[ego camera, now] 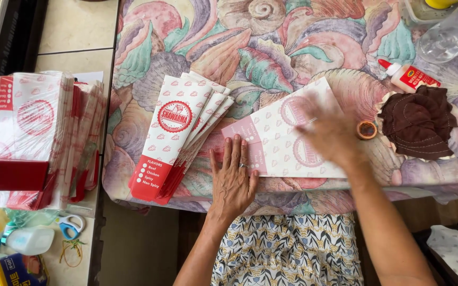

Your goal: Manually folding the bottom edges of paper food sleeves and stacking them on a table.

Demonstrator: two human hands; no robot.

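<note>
Left hand (232, 177) flat, fingers spread, pressed on a white-and-red printed paper sleeve (287, 139), right hand (331, 130) (blurred) open upon it, floral tablecloth (271, 47) beneath.

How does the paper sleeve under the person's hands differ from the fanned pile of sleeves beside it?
The sleeve under the hands is a single piece lying crosswise; the fanned pile is several overlapping pieces lying lengthwise, tilted. The left hand presses the single sleeve flat and the blurred right hand lies over it; no hand touches the pile. Both are white with red print, on the patterned cloth.
</note>
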